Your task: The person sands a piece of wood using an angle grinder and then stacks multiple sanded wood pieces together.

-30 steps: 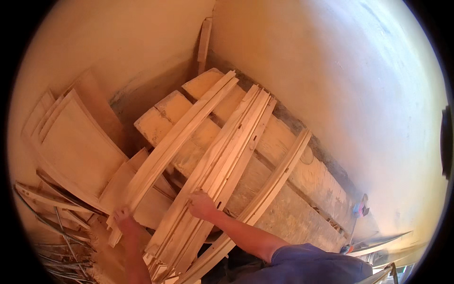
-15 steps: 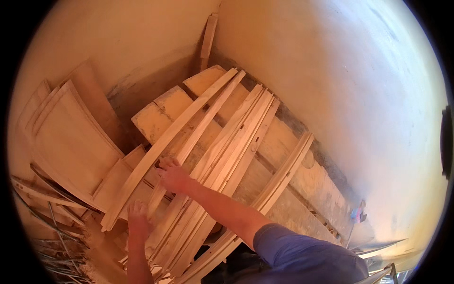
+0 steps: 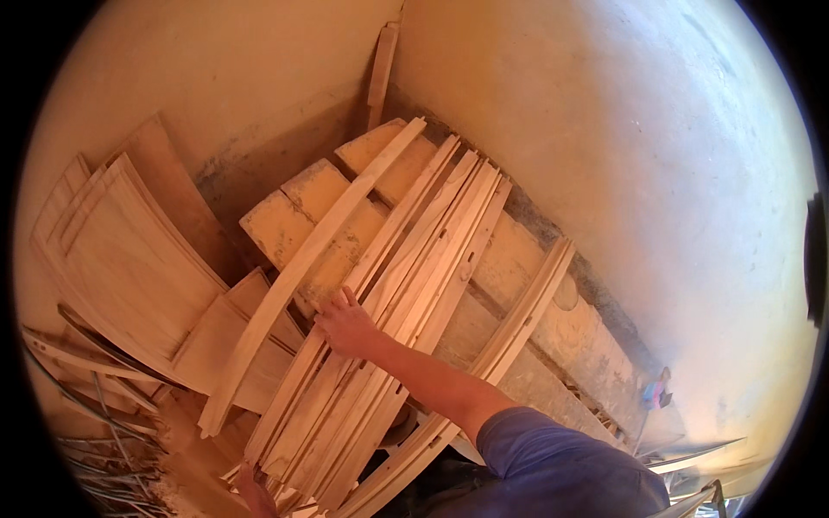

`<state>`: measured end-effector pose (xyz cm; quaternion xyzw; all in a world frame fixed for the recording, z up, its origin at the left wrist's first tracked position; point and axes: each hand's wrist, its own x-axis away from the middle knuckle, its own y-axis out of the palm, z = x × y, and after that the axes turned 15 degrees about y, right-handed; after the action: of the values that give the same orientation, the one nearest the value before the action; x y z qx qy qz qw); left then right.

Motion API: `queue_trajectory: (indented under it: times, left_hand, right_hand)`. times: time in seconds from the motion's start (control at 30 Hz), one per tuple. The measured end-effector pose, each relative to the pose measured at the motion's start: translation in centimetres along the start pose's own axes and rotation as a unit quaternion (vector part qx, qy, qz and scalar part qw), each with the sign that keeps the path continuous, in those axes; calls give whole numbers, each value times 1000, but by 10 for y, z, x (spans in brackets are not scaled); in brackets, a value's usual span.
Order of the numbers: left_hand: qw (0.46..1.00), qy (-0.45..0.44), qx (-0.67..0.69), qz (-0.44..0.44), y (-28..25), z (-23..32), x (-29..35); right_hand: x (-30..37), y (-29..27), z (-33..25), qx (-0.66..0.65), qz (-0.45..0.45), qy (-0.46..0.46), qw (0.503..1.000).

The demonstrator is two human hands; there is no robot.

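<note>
Several long pale wooden strips lie side by side, slanting from the far wall down to the lower left. My right hand reaches across them, its fingers curled over the left edge of the leftmost wooden strip in the bundle. At that strip's near end, by the lower edge, is my left hand, only partly in view, its fingers closed against the wood. Farther left, a separate curved wooden strip lies apart from the bundle, touched by neither hand.
Beneath the strips are wide worn boards. Large thin panels lean at the left, above a heap of thin rods and offcuts. A further pair of strips lies to the right. Walls meet at the far corner.
The wooden strip under my right hand has shifted right against the bundle. My left hand has moved down toward its near end. The curved strip lies slightly lower and nearer.
</note>
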<state>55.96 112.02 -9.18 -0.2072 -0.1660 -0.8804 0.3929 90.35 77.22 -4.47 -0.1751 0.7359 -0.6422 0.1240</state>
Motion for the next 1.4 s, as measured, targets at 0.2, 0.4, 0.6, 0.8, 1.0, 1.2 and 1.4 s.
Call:
queue_trajectory:
  times: [0.2,0.4,0.6,0.8,1.0,1.2,1.4]
  left_hand:
    - [996,18,-90,7,20,-10,-3]
    - [970,-21,-237,54,79,41,32]
    - [974,105,-201,-5,3,-34,2]
    - [983,55,-156,-82,-14,-31,-13]
    - [993,9,-102,-60,61,24,35]
    - [995,14,-69,-65,75,41,47]
    - [979,-37,-197,35,74,38,43]
  right_hand:
    - [-15,1,17,-23,-93,57,994]
    - [-5,18,19,-40,-25,90,995]
    - [-20,9,26,-77,-36,5,996]
    - [-39,-2,-4,-23,-234,-49,971]
    - [-23,5,-42,24,-240,-6,970]
    - [-27,-5,-58,13,-255,-16,967]
    - [-24,11,-51,-18,-220,-25,975]
